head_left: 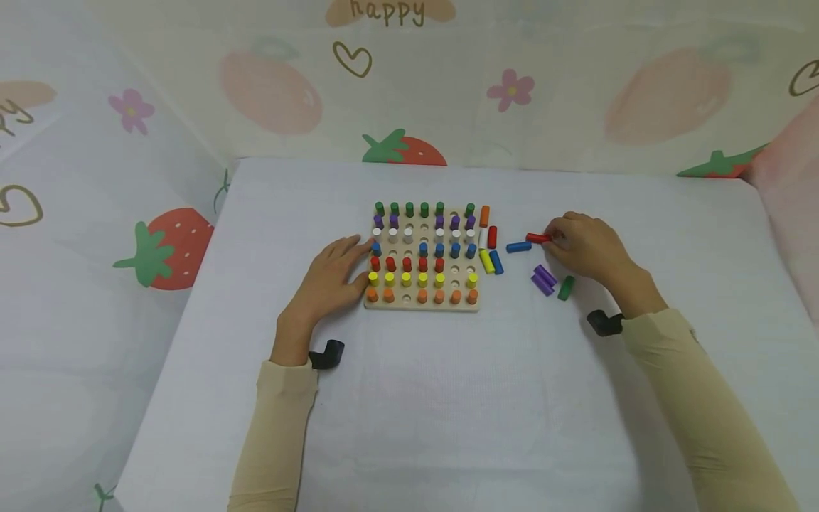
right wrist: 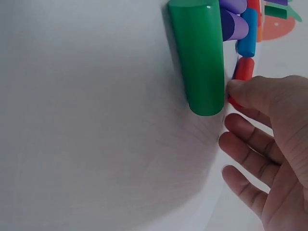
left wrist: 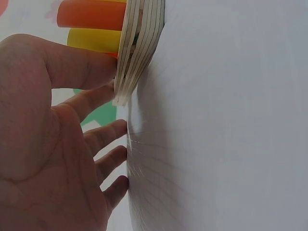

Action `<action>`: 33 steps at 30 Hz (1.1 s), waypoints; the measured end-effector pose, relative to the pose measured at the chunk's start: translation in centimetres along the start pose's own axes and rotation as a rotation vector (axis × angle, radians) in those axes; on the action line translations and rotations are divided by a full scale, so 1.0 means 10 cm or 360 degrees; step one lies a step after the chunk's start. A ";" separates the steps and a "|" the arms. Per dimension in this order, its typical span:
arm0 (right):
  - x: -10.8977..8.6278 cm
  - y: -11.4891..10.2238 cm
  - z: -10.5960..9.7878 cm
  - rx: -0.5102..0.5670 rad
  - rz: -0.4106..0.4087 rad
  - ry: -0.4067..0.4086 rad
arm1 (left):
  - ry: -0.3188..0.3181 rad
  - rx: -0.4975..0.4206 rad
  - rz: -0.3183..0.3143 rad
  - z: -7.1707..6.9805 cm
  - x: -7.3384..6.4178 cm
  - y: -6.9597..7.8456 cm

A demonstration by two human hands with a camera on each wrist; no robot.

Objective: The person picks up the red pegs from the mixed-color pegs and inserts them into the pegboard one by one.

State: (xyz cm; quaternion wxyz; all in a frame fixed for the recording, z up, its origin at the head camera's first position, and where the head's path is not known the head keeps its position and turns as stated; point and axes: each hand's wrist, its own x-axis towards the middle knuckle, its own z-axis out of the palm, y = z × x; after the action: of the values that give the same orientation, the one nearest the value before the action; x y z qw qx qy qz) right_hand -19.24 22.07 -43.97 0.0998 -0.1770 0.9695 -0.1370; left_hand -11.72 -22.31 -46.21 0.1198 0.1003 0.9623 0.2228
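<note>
A wooden pegboard [head_left: 416,302] lies mid-table, most of its holes filled with rows of green, purple, white, blue, red, yellow and orange pegs. My left hand [head_left: 348,267] lies flat on the table with straight fingers; its thumb [left wrist: 82,67] touches the board's left edge [left wrist: 139,53], below an orange peg [left wrist: 91,14] and a yellow peg [left wrist: 94,39]. To the right of the board, my right hand [head_left: 555,239] pinches one end of a red peg [head_left: 536,238] that lies on the table. In the right wrist view my thumb [right wrist: 250,91] sits on the red peg [right wrist: 243,70].
Loose pegs lie around my right hand: a blue peg [head_left: 518,247], two purple pegs [head_left: 544,279] and a green peg [head_left: 566,287] [right wrist: 198,53]. Orange, red, white, yellow and blue pegs lie along the board's right edge [head_left: 489,242]. Padded printed walls enclose the table.
</note>
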 end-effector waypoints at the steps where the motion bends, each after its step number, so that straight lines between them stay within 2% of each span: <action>1: -0.01 0.00 0.00 0.0005 0.0008 0.0000 | 0.0001 -0.0001 0.0000 0.00 0.00 0.00; 15: -0.13 -0.07 -0.06 0.0081 -0.0064 0.0136 | 0.0010 0.0001 0.0007 0.02 -0.01 -0.03; 33: -0.14 -0.26 -0.07 0.0074 -0.0179 0.0283 | -0.0022 0.0031 -0.0002 0.02 0.02 -0.03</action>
State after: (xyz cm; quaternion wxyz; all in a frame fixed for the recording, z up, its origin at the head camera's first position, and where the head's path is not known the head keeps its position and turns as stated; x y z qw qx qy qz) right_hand -17.26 20.41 -42.34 0.0097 -0.2160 0.9596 -0.1799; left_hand -11.93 -22.45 -46.59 0.1255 0.1024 0.9636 0.2128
